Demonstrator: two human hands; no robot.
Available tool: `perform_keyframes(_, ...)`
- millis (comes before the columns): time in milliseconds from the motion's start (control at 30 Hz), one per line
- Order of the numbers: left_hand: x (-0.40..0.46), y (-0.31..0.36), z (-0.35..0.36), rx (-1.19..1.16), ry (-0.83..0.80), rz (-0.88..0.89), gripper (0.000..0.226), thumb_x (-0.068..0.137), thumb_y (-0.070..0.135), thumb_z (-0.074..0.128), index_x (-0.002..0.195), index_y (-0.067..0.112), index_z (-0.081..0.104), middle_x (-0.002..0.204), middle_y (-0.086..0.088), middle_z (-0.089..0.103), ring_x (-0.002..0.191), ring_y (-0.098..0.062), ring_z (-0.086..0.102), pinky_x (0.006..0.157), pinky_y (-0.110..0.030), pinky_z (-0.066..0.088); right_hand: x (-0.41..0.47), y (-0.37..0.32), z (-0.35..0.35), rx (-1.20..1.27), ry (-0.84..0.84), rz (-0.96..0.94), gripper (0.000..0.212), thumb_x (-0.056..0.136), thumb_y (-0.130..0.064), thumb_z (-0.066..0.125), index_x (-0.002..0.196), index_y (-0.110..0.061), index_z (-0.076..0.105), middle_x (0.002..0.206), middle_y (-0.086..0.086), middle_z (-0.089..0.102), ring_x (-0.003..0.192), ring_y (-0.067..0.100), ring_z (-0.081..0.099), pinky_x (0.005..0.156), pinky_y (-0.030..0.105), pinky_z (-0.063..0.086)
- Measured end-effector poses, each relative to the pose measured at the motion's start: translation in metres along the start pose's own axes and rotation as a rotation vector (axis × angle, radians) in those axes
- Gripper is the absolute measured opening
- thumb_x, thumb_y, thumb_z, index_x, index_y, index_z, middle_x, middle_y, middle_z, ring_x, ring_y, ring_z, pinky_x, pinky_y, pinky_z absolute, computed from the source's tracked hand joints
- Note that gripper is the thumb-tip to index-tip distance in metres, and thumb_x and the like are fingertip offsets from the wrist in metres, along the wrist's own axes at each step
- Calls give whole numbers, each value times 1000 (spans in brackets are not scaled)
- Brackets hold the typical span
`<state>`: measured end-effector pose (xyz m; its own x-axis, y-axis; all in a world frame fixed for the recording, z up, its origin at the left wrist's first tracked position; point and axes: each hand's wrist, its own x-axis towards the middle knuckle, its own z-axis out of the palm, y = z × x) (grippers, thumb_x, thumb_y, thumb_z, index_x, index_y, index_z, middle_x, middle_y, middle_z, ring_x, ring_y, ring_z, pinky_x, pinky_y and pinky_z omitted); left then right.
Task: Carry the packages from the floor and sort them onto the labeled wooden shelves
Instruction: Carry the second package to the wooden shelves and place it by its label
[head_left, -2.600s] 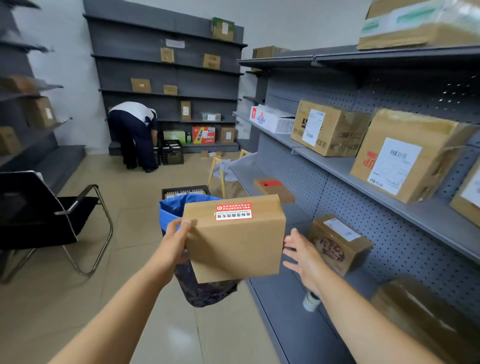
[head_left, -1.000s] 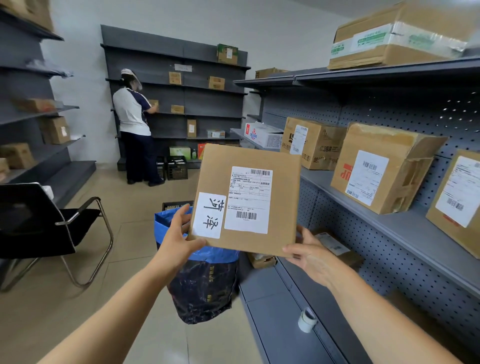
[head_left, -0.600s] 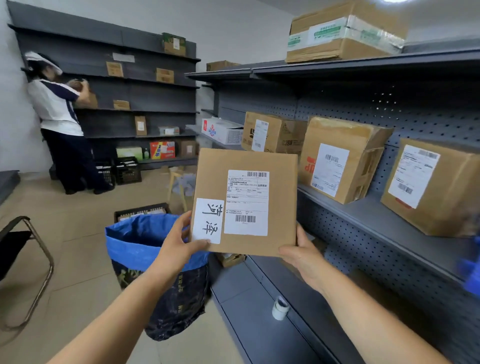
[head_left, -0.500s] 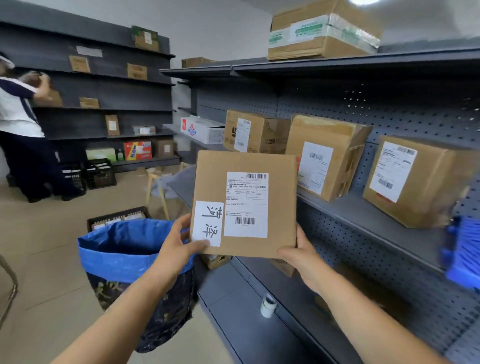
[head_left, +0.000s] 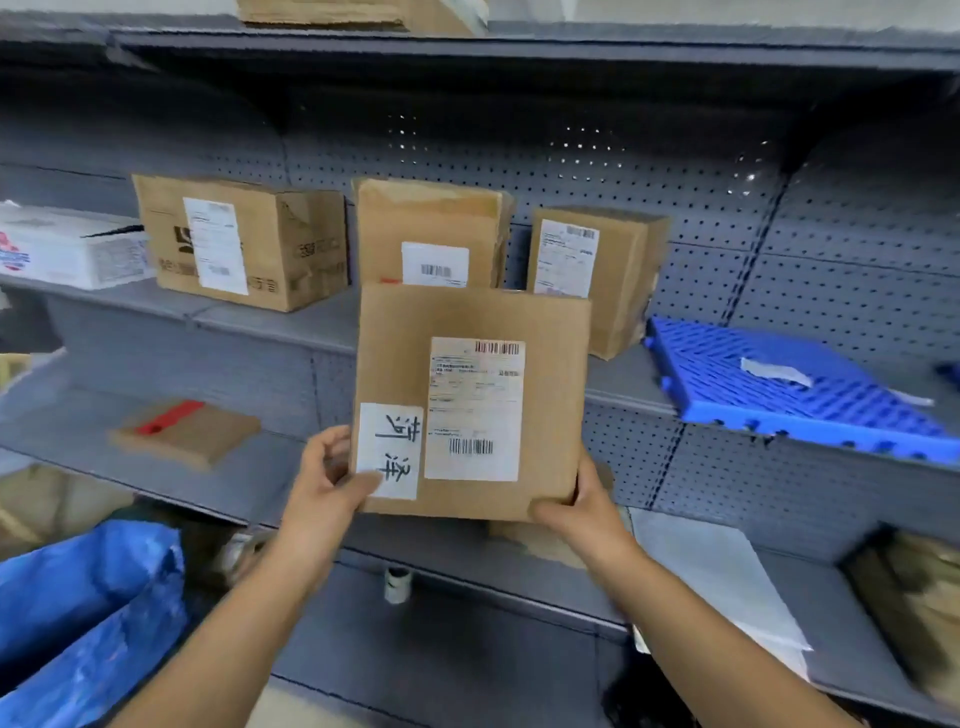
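A grey metal shelf unit (head_left: 332, 332) with a perforated back panel fills the room ahead. In front of its middle shelf, a flat cardboard package (head_left: 472, 402) is held upright, printed label and handwritten sticker facing the camera. The left hand (head_left: 332, 488) grips the package's lower left corner, thumb across the sticker; the right hand (head_left: 582, 512) grasps its lower right corner. Behind the package, three brown boxes (head_left: 239, 241) and a white box (head_left: 67, 249) stand on that shelf, with a blue plastic panel (head_left: 789, 387) to the package's right. A blue bag (head_left: 88, 613) sits below and left of the package.
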<state>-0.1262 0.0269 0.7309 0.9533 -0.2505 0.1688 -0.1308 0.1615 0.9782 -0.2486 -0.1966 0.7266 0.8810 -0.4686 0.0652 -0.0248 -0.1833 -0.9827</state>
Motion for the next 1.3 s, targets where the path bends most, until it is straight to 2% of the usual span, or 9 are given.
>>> perform_keyframes(100, 5, -7, 44, -65, -78, 3, 51, 81, -13, 55, 106, 31, 49, 107, 11, 59, 99, -6, 56, 78, -25, 45, -24, 4, -32, -9, 155, -8, 86, 59, -8, 62, 135, -37, 36, 106, -5, 63, 94, 11, 59, 74, 22, 49)
perform_keyframes(233, -11, -9, 109, -166, -231, -26, 49, 81, -13, 52, 119, 18, 47, 111, 7, 59, 101, -6, 55, 81, -26, 44, -67, 0, -85, -42, 326, -26, 87, 65, -4, 66, 139, -37, 32, 114, -9, 63, 102, 8, 60, 82, 24, 52)
perform_keyframes(400, -50, -4, 190, -254, -418, -50, 49, 79, -13, 50, 118, 18, 48, 112, 3, 59, 102, -7, 55, 84, -27, 42, -123, -7, -152, -10, 538, -49, 74, 82, 2, 65, 138, -33, 30, 118, -8, 58, 100, 0, 59, 72, 15, 52)
perform_keyframes(600, -110, 8, 283, -237, -635, -15, 50, 79, -13, 52, 116, 21, 49, 119, -8, 58, 111, -23, 53, 95, -41, 43, -202, -3, -228, 20, 774, -72, 71, 84, -6, 67, 137, -37, 32, 121, -11, 58, 107, 3, 58, 76, 14, 52)
perform_keyframes(733, -155, 15, 348, -201, -763, 7, 50, 81, -11, 53, 116, 23, 47, 120, -6, 56, 113, -22, 51, 101, -44, 40, -257, -1, -277, 3, 900, -69, 72, 83, -11, 68, 127, -55, 32, 123, -13, 56, 109, 5, 56, 85, 25, 52)
perform_keyframes(800, -177, 19, 381, -196, -829, 8, 50, 81, -11, 52, 115, 26, 47, 117, -3, 57, 113, -21, 51, 102, -44, 39, -283, -1, -302, -5, 960, -62, 72, 84, -9, 67, 126, -54, 30, 122, -16, 53, 107, 1, 54, 79, 18, 51)
perform_keyframes(1033, -269, 27, 495, -192, -1010, -4, 51, 83, -10, 51, 124, 20, 46, 120, -2, 55, 113, -20, 52, 83, -25, 44, -371, 7, -396, -69, 1150, -34, 69, 82, -11, 68, 121, -55, 31, 121, -17, 50, 112, 5, 49, 79, 22, 47)
perform_keyframes(1167, -327, 25, 556, -198, -1129, -4, 51, 83, -8, 52, 123, 23, 47, 124, -1, 56, 115, -18, 52, 96, -40, 44, -425, 15, -443, -93, 1242, -7, 70, 80, -16, 70, 124, -54, 32, 121, -16, 50, 112, 8, 50, 87, 33, 53)
perform_keyframes(1300, -391, 20, 607, -232, -1240, -68, 49, 84, -10, 50, 122, 22, 47, 121, -1, 57, 109, -16, 55, 76, -25, 45, -480, 25, -480, -94, 1378, 50, 72, 74, -20, 69, 128, -51, 34, 123, -13, 53, 113, 16, 53, 81, 40, 56)
